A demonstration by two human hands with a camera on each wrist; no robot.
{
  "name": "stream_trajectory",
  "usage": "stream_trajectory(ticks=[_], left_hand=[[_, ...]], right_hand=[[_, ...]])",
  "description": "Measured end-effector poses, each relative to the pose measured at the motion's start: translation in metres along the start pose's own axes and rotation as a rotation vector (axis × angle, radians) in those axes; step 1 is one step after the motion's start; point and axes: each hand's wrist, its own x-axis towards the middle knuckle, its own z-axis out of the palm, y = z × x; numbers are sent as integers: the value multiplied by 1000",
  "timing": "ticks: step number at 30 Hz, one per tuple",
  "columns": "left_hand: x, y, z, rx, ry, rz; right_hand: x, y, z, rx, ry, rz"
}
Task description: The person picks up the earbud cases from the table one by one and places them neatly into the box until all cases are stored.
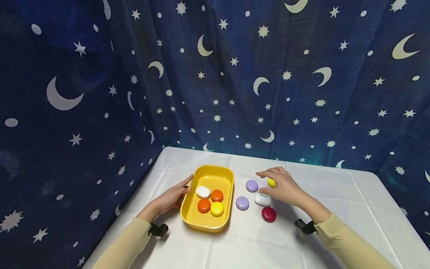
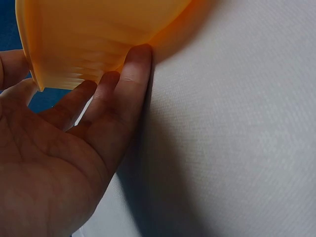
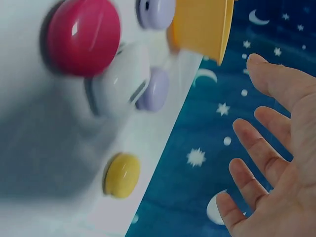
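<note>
A dark blue curtain (image 1: 215, 74) printed with moons and stars fills the upper part and both sides of the head frame, and below it one white-clothed desk (image 1: 352, 209) takes the lower centre. On the desk, left of centre, stands one yellow tray (image 1: 220, 173) holding four round pieces: one white (image 1: 203, 191), two orange (image 1: 217, 195) (image 1: 203, 205) and one yellow (image 1: 217, 208). The left hand (image 1: 172, 197) lies against the tray's left wall, fingers straight and touching it. To the right of the tray, five pieces lie on the cloth: two lilac (image 1: 251, 185) (image 1: 242, 203), one white (image 1: 262, 200), one dark red (image 1: 268, 214) and one small yellow piece (image 1: 271, 182). The right hand (image 1: 281, 184) hovers over the white and small yellow pieces with its fingers spread, gripping nothing.
</note>
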Motion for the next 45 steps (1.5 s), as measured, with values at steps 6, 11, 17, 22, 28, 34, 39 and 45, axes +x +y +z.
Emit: stream_trajectory(ticks=[6,11,17,22,28,34,39,45], left_hand=[[0,0,0,6,8,-3],[-1,1,2,22,28,-2],[-3,3,4,44,61,6],[-2,2,3,54,65,7],[-1,1,3,56,59,9],[-2,0,2,58,55,11],[-2,1,2,56,50,13],[-1,0,2,54,53,11]], right_hand=[[-8,23,-9,-10,59,-12],[-12,38,-12,-19,84,4],[-13,56,-13,-23,108,32],[-14,66,-15,-11,112,67],[-14,75,-18,1,100,105],[-13,80,-17,9,94,129],[-13,84,-17,17,88,148],[-12,88,-17,34,87,166]])
